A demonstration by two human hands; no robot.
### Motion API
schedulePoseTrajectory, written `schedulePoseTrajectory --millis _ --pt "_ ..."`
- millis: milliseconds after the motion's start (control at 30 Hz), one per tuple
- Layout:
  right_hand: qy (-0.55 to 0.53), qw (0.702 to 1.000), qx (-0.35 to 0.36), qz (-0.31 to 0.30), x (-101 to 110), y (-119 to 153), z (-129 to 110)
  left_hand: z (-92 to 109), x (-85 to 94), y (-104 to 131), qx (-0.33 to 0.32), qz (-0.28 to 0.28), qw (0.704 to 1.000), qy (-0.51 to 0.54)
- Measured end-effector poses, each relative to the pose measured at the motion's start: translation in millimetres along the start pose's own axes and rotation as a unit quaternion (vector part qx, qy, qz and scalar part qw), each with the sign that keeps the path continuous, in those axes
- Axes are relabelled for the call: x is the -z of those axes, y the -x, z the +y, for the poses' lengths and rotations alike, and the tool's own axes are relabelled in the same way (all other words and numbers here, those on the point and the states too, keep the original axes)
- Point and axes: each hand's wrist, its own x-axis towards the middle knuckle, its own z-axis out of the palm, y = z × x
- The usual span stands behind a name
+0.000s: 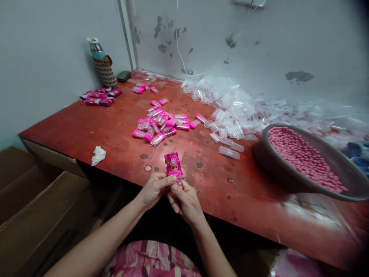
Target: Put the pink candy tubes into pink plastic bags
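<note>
A pink printed wrapper sleeve (173, 163) stands upright between my hands at the table's front edge. My left hand (154, 188) is closed, its thumb and fingers pinching the sleeve's lower end. My right hand (186, 200) closes around a small clear tube of pink balls (180, 182), which shows just below the sleeve. How far the tube reaches into the sleeve is hidden. Beyond my hands lies a pile of filled clear tubes with bright pink caps (155, 121).
Empty clear tubes (230, 111) are heaped along the back wall. A dark basin (259, 152) of pink balls (305, 161) stands at the right. Wrapped pink packs (99, 100), a bottle in a knitted cover (105, 71) and crumpled tissue (98, 155) are leftward. Cardboard boxes (43, 207) sit below.
</note>
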Motion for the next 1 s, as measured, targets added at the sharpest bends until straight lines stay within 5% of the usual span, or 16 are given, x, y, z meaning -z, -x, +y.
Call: schedulePoseTrajectory --millis 100,200,333,533,1000 --pt "0.035 0.999 -0.006 0.002 0.3 0.8 -1.4 1.9 0.3 2.3 0.002 -0.018 1.0 0.009" --pt "0.198 0.977 0.056 0.055 6.2 2.7 -13.5 2.6 -2.1 1.9 -0.037 0.015 0.997 0.059" --pt "0.396 0.873 0.228 0.17 19.8 3.1 -30.6 1.4 -5.1 1.3 -0.034 0.046 0.994 0.097" --pt "0.518 0.767 0.351 0.144 29.8 -2.5 -33.3 -2.1 -6.5 4.7 -0.001 0.062 0.996 0.059" --pt "0.595 0.694 0.398 0.085 43.2 -6.5 -41.9 3.2 -11.7 8.4 0.025 0.051 0.998 0.024"
